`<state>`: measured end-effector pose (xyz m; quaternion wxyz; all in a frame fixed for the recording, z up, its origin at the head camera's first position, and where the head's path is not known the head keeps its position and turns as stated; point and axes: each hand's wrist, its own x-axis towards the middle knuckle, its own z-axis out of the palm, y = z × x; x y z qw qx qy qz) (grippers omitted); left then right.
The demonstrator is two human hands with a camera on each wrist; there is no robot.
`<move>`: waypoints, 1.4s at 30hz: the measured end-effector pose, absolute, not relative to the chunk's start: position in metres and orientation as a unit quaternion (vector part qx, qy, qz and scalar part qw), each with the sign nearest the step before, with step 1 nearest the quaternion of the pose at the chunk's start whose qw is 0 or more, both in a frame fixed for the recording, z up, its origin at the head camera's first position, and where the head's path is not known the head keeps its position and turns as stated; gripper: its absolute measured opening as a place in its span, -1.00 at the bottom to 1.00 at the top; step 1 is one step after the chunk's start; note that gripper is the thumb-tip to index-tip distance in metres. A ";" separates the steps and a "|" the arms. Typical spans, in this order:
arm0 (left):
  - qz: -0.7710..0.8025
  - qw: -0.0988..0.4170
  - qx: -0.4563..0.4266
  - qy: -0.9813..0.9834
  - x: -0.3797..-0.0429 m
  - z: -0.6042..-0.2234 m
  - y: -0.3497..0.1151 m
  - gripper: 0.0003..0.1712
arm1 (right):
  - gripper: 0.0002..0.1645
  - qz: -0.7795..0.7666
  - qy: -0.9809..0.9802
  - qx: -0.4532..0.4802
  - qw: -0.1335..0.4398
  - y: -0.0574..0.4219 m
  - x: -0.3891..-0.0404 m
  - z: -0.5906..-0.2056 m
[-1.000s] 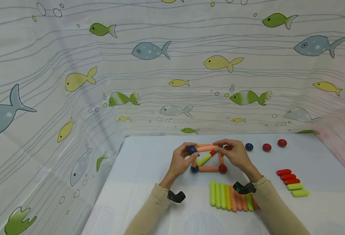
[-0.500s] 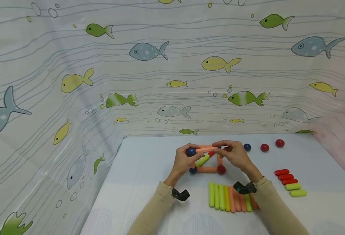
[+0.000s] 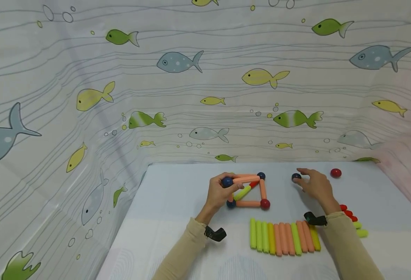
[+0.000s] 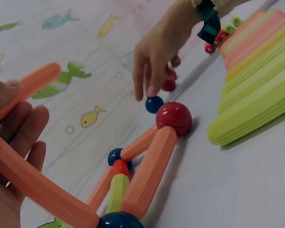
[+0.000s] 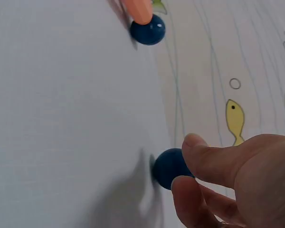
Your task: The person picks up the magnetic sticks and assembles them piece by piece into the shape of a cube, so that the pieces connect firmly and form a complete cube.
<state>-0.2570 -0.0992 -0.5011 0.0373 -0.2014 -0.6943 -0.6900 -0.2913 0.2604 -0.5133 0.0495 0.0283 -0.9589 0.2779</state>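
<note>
My left hand (image 3: 216,193) grips a blue ball (image 3: 227,182) from which an orange stick (image 3: 246,179) juts right. In the left wrist view a curved orange stick (image 4: 42,187) runs from beside that hand to another blue ball (image 4: 119,221). On the table lies a frame of orange sticks (image 3: 249,203), with a red corner ball (image 3: 265,203), blue corner balls (image 3: 261,176) and a yellow-green and red diagonal (image 3: 242,192). Its far left corner is hidden by my hand. My right hand (image 3: 317,187) pinches a loose blue ball (image 5: 171,168) on the table between thumb and finger.
A row of yellow-green, yellow and orange sticks (image 3: 283,238) lies in front of the frame. At the back right sits a red ball (image 3: 336,172). Short red sticks (image 3: 349,213) and green sticks (image 3: 362,233) are partly covered by the right arm. A fish-print curtain (image 3: 205,116) hangs behind the table.
My right hand has left the orange stick and the frame's far corner and moved right to the loose blue ball. The left hand keeps its grip in about the same place.
</note>
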 end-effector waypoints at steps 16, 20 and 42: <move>-0.716 0.009 -0.192 -0.671 -0.256 -0.500 -0.097 -0.59 | -0.30 0.330 -0.943 0.047 0.017 0.245 -0.287 -0.502; -0.713 0.005 -0.191 -0.675 -0.257 -0.499 -0.098 -0.60 | -0.36 0.390 -0.916 0.087 0.028 0.225 -0.278 -0.482; -0.676 -0.016 -0.227 -0.701 -0.261 -0.502 -0.103 -0.62 | -0.35 0.422 -0.884 0.194 0.049 0.183 -0.245 -0.459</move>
